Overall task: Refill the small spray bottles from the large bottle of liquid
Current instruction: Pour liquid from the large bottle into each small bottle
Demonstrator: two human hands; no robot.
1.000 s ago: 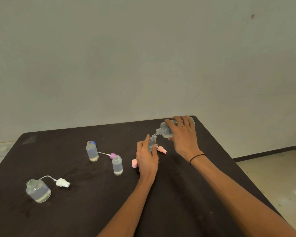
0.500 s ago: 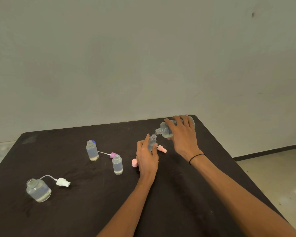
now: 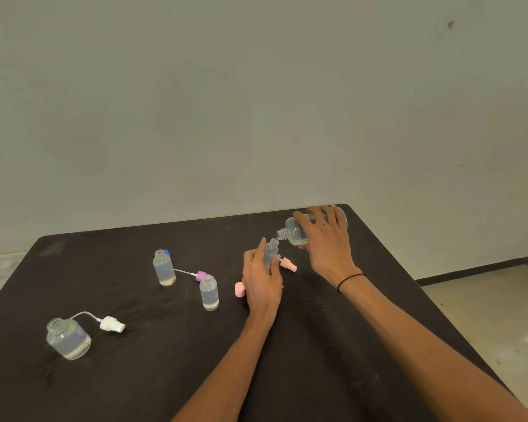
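A dark desk (image 3: 333,345) stands against a pale wall, seen from above by the person working at it. The right hand (image 3: 328,239) is wrapped around the large bottle (image 3: 296,231), tipped nearly on its side over the far right of the desk, its open neck pointing down and left. That neck sits just above the mouth of a small spray bottle (image 3: 270,254), held upright in the closed left hand (image 3: 261,278) — the two openings almost touching. A pink spray head (image 3: 288,264) lies on the desk just right of the small bottle, and a pink cap (image 3: 240,289) stands by the left hand. Further left stand two more open small bottles (image 3: 164,268) (image 3: 209,293) with a purple spray head (image 3: 200,275) lying between them. Near the left edge is a wider open bottle (image 3: 68,339) beside a white spray head (image 3: 112,324). A black band (image 3: 349,281) circles the right wrist.
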